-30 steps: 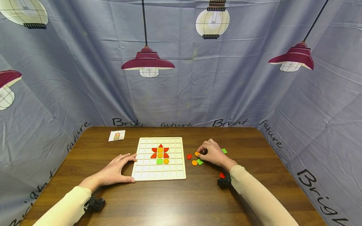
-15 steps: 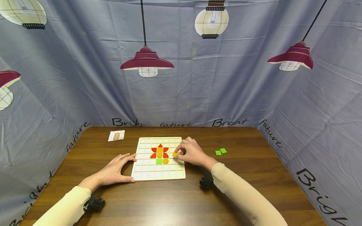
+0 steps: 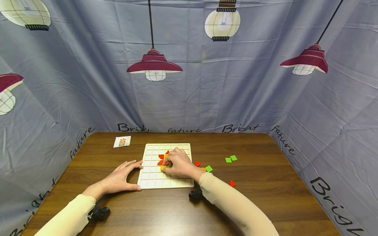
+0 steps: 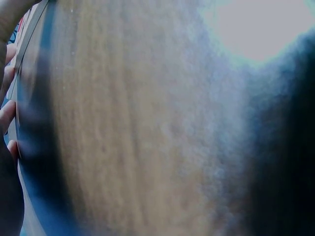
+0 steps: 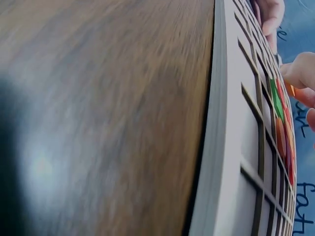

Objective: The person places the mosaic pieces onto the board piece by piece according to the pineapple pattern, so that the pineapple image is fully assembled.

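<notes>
A cream gridded board (image 3: pixel 150 180) lies on the table, with red, orange and green flat pieces forming a pattern near its middle. My left hand (image 3: pixel 116 180) rests at the board's left edge, fingertips and thumb touching it, fingers spread apart. Over the pattern, my right hand (image 3: pixel 182 164) pinches an orange disc (image 3: pixel 163 168) between thumb and fingers, low at the grid cell left of the green square. That hand covers the pattern's right side. In the right wrist view, the green square (image 5: pixel 276 98) and an orange disc (image 5: pixel 281 137) sit in the grid.
Loose pieces lie right of the board: a red piece (image 3: pixel 198 163), a partly hidden orange disc (image 3: pixel 203 169), a green square (image 3: pixel 209 168), two more green squares (image 3: pixel 228 160) and another red piece (image 3: pixel 232 183). A pattern card (image 3: pixel 122 142) lies at the back left.
My right hand has picked up an orange disc from the loose pieces and carried it left across the board to the pattern. The left hand has stayed in place.
</notes>
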The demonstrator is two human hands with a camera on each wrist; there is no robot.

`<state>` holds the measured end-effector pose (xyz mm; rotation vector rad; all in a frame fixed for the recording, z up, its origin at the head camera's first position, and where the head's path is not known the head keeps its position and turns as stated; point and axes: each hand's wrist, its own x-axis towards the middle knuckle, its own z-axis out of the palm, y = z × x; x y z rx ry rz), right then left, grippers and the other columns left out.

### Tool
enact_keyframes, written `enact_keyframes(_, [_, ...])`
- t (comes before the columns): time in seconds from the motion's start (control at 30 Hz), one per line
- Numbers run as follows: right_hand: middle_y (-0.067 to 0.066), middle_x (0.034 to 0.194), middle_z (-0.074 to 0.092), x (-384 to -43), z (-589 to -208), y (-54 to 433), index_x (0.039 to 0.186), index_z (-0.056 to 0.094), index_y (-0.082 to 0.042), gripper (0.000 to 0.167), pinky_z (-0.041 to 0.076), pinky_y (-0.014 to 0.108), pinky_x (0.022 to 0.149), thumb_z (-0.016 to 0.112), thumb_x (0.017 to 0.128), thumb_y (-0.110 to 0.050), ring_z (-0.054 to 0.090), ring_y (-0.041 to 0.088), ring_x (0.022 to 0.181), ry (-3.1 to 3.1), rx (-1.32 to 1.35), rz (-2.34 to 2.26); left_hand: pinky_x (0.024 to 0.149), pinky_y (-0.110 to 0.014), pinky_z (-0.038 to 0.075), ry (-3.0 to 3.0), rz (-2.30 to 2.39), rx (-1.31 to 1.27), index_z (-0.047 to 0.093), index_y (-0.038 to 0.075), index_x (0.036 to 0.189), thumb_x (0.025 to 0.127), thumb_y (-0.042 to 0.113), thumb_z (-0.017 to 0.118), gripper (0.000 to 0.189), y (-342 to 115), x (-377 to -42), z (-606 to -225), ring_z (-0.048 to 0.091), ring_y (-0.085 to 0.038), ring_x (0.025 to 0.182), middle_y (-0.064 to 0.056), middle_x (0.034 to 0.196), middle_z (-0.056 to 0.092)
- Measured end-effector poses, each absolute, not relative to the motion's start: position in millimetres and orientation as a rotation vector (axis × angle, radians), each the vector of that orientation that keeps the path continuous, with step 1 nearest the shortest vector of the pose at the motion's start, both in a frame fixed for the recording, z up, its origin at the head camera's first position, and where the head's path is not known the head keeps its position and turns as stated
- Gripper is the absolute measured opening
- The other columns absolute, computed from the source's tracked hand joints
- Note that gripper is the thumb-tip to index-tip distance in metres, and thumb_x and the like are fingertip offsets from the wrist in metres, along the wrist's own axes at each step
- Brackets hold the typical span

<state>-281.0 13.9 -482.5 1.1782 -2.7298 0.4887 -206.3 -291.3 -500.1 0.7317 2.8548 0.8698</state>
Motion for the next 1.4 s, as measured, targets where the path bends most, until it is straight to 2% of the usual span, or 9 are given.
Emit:
enact_keyframes(0.6, [-0.021,0.083,0.056,-279.5,-487.2,-2.1,0.095,0.079,-0.032,0.017,0.035,0.026,0.076,0.076,0.087,-0.047,0.044,0.008,0.085,-2.761,1.164,0.449,0.116,-0.069,0.017,2.849,0.87,0.727,0.057,0.022,0.139,0.076,0.066,0.08,0.079,-291.3,-207.1,-499.9,0.028,-0.043,0.148,-0.004,0.162,0.039])
enact_keyframes(1.0, [-0.019,0.082,0.055,-278.6,-486.3,0.5,0.095,0.079,-0.034,0.012,0.035,0.025,0.076,0.075,0.09,-0.044,0.042,0.008,0.084,-2.756,1.167,0.47,0.116,-0.07,0.019,2.856,0.869,0.733,0.057,0.022,0.138,0.077,0.065,0.08,0.079,-291.8,-206.7,-500.6,0.029,-0.043,0.148,-0.005,0.162,0.04])
enact_keyframes(1.2, [-0.018,0.085,0.056,-282.9,-476.0,22.5,0.096,0.078,-0.03,0.011,0.038,0.028,0.08,0.075,0.09,-0.038,0.044,0.009,0.089,-2.755,1.109,0.581,0.115,-0.07,0.021,2.882,0.875,0.778,0.059,0.02,0.136,0.076,0.063,0.082,0.077,-291.2,-206.0,-499.9,0.033,-0.044,0.145,-0.007,0.159,0.043])
enact_keyframes(1.4, [-0.011,0.094,0.064,-293.1,-464.3,67.5,0.107,0.079,-0.024,0.019,0.04,0.035,0.088,0.075,0.091,-0.033,0.047,0.012,0.096,-2.771,1.063,0.693,0.115,-0.071,0.019,2.883,0.888,0.786,0.059,0.019,0.136,0.076,0.062,0.082,0.077,-291.8,-205.0,-499.0,0.033,-0.045,0.145,-0.009,0.159,0.043])
